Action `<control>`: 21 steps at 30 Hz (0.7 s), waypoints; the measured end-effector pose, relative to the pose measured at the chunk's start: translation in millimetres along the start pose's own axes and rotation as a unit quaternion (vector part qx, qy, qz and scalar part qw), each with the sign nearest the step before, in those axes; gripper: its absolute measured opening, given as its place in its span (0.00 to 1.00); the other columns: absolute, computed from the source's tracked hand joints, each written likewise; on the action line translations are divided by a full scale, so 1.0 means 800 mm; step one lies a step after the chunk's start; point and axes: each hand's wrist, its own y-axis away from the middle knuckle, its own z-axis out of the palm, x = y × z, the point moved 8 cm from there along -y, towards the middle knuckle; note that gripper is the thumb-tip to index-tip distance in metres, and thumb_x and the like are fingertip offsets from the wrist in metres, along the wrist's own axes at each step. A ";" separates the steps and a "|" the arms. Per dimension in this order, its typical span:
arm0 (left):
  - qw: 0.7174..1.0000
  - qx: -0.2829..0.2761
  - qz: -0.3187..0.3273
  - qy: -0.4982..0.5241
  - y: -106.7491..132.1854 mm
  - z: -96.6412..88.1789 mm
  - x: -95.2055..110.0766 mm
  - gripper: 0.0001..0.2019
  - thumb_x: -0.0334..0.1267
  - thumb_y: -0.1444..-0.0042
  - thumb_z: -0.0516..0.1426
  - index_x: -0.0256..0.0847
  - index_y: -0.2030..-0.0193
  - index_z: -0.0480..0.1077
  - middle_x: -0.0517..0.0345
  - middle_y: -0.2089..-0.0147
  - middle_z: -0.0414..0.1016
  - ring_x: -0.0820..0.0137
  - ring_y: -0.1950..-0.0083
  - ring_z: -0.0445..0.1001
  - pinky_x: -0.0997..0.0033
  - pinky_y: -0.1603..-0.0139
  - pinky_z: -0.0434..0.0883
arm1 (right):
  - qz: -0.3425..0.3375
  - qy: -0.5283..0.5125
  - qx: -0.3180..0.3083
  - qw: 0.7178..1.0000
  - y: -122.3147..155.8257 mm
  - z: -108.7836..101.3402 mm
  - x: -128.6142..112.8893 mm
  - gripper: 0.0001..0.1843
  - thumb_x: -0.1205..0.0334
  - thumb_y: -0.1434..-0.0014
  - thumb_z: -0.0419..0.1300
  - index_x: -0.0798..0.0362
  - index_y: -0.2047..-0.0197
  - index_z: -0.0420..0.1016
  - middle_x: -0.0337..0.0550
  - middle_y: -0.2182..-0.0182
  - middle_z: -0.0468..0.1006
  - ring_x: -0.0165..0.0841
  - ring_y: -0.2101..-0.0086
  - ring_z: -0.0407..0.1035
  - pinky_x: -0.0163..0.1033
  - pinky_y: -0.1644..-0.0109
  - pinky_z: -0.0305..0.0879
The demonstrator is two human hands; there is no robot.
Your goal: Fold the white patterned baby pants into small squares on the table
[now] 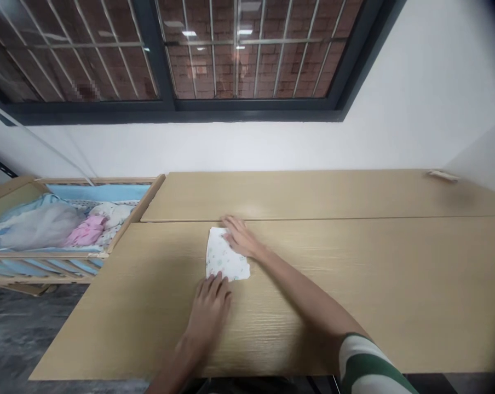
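A small white cloth (226, 256) with a fine coloured print lies flat on the wooden table, looking folded. My right hand (240, 236) rests over its far right edge, fingers stretched out toward the seam in the tabletop. At the cloth's near edge is my left hand (212, 300), palm down with its fingers extended and their tips touching the border. Neither hand is closed around anything. What kind of piece the cloth is, I cannot tell.
The light wooden table (354, 284) has a long seam near its back. A wooden crib (124, 230) with blue padding stands at the left, holding a pink cloth (86, 230) and pale bedding. A small flat object (442, 175) lies at the back right. Behind is a barred window.
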 end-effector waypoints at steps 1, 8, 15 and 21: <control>1.000 -0.003 0.006 0.029 -0.003 -0.002 -0.013 0.16 0.36 0.29 0.49 0.39 0.41 0.72 0.46 0.39 0.75 0.57 0.38 0.72 0.50 0.38 0.72 | 0.007 -0.014 0.009 1.000 0.013 -0.012 -0.006 0.28 0.51 0.26 0.46 0.55 0.29 0.60 0.58 0.33 0.63 0.47 0.33 0.55 0.59 0.31 0.52; 0.995 0.011 0.050 0.085 -0.015 -0.013 -0.075 0.14 0.38 0.28 0.48 0.42 0.46 0.73 0.49 0.41 0.76 0.60 0.40 0.74 0.52 0.39 0.73 | -0.012 -0.075 -0.141 0.987 0.120 -0.027 -0.052 0.35 0.43 0.37 0.63 0.53 0.33 0.66 0.57 0.36 0.67 0.50 0.37 0.61 0.56 0.34 0.58; 0.992 -0.025 0.056 0.113 -0.040 -0.008 -0.076 0.15 0.38 0.27 0.45 0.40 0.52 0.73 0.48 0.51 0.80 0.60 0.48 0.77 0.53 0.43 0.72 | -0.015 -0.061 -0.115 0.991 0.143 -0.017 -0.050 0.32 0.60 0.39 0.61 0.55 0.33 0.64 0.58 0.32 0.63 0.49 0.34 0.56 0.56 0.32 0.54; 0.963 -0.065 -0.109 0.238 -0.086 0.000 -0.127 0.21 0.53 0.29 0.45 0.41 0.57 0.71 0.50 0.57 0.79 0.59 0.52 0.76 0.55 0.45 0.71 | 0.027 -0.101 -0.003 0.994 0.106 -0.017 -0.028 0.15 0.66 0.35 0.54 0.54 0.46 0.72 0.53 0.50 0.78 0.43 0.50 0.71 0.50 0.44 0.65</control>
